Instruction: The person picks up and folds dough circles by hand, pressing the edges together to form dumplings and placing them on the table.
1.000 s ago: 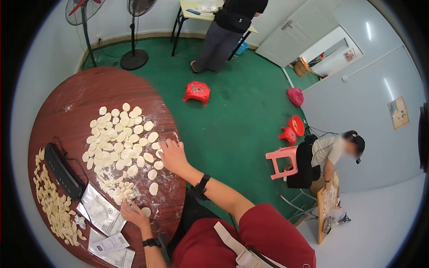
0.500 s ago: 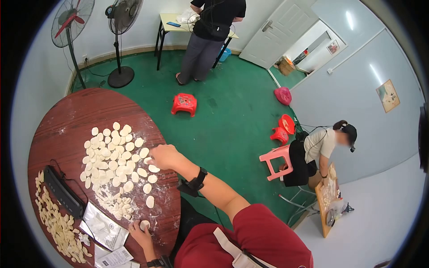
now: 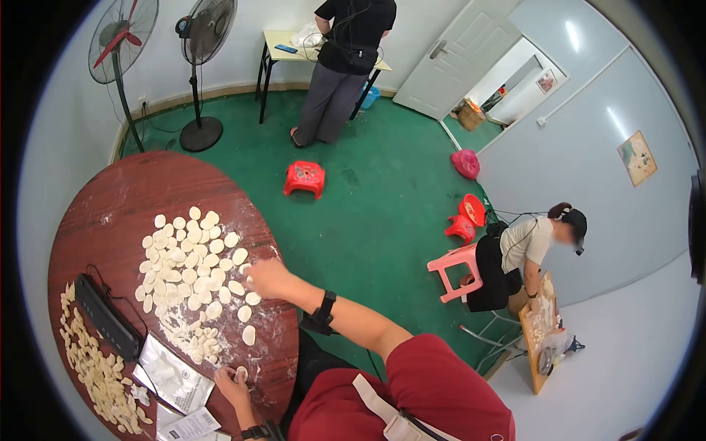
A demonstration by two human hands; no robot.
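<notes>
Head — dough disc [image 3: 242,374] at left fingers [image 3: 223,375]

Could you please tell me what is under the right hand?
Pale dough rounds show beside the right hand, on the reddish round table. The hand covers whatever lies directly beneath it, so I cannot tell.

The right hand [image 3: 271,279] is blurred, so its fingers are not clear; it covers part of one dough round [image 3: 245,270]. At the near side, the left hand [image 3: 234,391] partly hides a second round [image 3: 242,373], and whether it pinches or only touches this one, I cannot tell. The top edge of the view cuts off the head of the far standing person [image 3: 349,44] and the top of the left fan [image 3: 121,40]. On the right bench [image 3: 535,367], the pale pieces [image 3: 543,322] are too small to tell.
</notes>
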